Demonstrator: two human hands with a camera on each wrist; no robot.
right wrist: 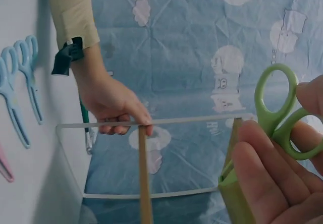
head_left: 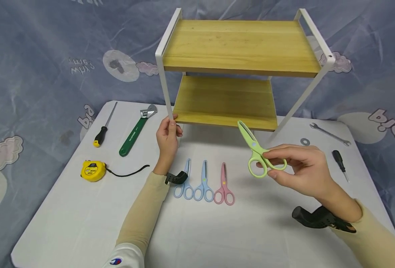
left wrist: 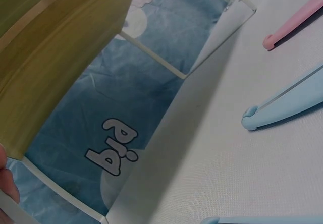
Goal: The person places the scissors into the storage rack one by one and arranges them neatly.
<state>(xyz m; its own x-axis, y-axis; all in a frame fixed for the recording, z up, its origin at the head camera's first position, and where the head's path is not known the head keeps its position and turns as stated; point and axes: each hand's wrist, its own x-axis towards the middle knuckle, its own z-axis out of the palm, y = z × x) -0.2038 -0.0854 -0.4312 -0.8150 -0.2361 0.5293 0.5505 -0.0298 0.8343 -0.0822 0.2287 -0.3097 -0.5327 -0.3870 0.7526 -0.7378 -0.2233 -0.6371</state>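
Note:
A two-tier shelf with wooden boards (head_left: 237, 46) and a white metal frame (head_left: 165, 87) stands at the back of the table. My left hand (head_left: 168, 139) grips its front left post at the lower board's corner, thumb in front. Raised over the table before the shelf's right side, my right hand (head_left: 301, 169) pinches green scissors (head_left: 255, 146) by the handles. Their blades point up and left, overlapping the lower board's edge in the head view. Below lie two pairs of blue scissors (head_left: 203, 182) and pink scissors (head_left: 223, 184), side by side with tips toward the shelf.
At left lie a screwdriver (head_left: 101, 134), a green-handled adjustable wrench (head_left: 133, 137) and a yellow tape measure (head_left: 94, 171) with a black strap. To the right are a metal washer (head_left: 305, 142), a wrench (head_left: 329, 134) and a short black screwdriver (head_left: 338, 160). Patterned fabric hangs behind.

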